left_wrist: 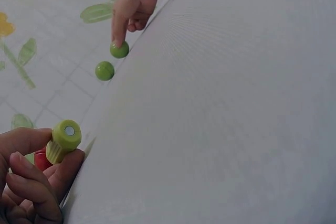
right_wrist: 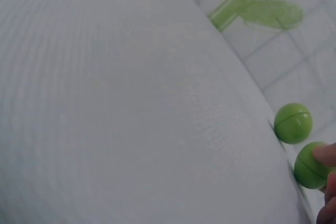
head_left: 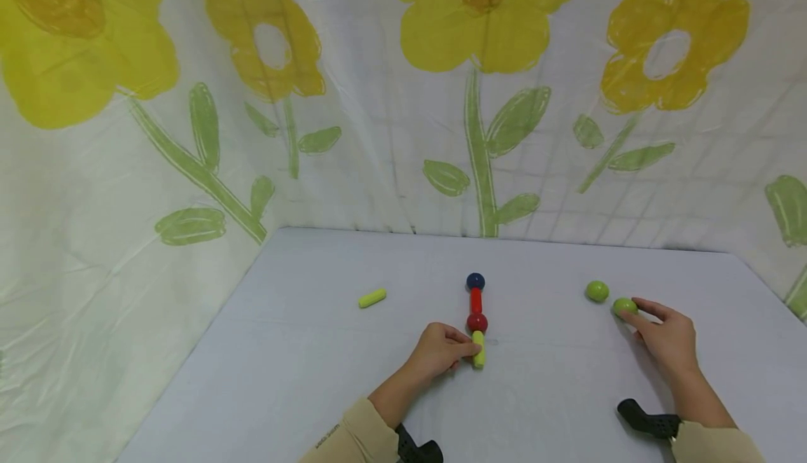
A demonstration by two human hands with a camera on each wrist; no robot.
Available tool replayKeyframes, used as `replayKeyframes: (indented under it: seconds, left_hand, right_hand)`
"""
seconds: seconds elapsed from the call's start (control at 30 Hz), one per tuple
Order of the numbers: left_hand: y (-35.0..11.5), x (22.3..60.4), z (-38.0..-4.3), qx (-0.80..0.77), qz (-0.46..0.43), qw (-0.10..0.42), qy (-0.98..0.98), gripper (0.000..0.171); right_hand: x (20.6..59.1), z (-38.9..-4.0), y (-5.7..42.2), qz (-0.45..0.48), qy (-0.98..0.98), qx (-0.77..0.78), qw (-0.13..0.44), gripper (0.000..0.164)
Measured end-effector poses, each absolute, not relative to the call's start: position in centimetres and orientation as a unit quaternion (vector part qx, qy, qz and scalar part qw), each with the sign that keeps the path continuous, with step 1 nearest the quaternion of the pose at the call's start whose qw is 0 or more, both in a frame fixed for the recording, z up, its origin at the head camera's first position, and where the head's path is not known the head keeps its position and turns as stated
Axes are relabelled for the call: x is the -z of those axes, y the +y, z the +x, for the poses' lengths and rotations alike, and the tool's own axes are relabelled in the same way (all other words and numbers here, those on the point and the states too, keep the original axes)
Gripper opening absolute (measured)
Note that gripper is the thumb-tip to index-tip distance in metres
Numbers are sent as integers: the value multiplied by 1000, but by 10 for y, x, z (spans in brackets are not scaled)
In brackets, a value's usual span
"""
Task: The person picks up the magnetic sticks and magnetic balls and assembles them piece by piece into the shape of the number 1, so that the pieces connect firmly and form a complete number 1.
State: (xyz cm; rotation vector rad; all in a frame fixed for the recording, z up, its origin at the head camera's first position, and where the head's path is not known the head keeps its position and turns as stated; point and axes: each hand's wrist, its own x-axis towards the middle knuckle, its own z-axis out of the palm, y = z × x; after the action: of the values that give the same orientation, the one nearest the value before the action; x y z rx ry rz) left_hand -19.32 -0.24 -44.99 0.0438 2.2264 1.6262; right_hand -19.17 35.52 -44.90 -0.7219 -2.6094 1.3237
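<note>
My left hand [head_left: 438,348] pinches a yellow-green rod [head_left: 479,349] between thumb and fingers; a pale round spot shows on its near end [left_wrist: 69,130] in the left wrist view. The rod's far end meets a red ball [head_left: 477,322], which lines up with a red rod [head_left: 476,300] and a dark blue ball [head_left: 476,281]. Over on the right, my right hand [head_left: 670,337] grips a green ball [head_left: 625,307] with thumb and index finger. Just beyond it sits a second green ball [right_wrist: 293,123].
Another yellow-green rod [head_left: 372,298] lies on the white table [head_left: 284,351] to the left of the chain. A cloth with yellow flowers [head_left: 353,169] hangs behind the table edge. Black devices [head_left: 649,422] are strapped at both wrists.
</note>
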Motion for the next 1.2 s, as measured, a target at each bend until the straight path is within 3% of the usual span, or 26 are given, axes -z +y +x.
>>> replayKeyframes:
  seconds: [0.73,1.2]
  left_hand:
    - [-2,451,-193,-577,24,182,796,19]
    - [-2,452,-194,-578,19,188,794,18]
  right_hand:
    - [450,-192,354,-266,-851,-450,52,69]
    - [424,-183,338,-212,-889,-403,47,70]
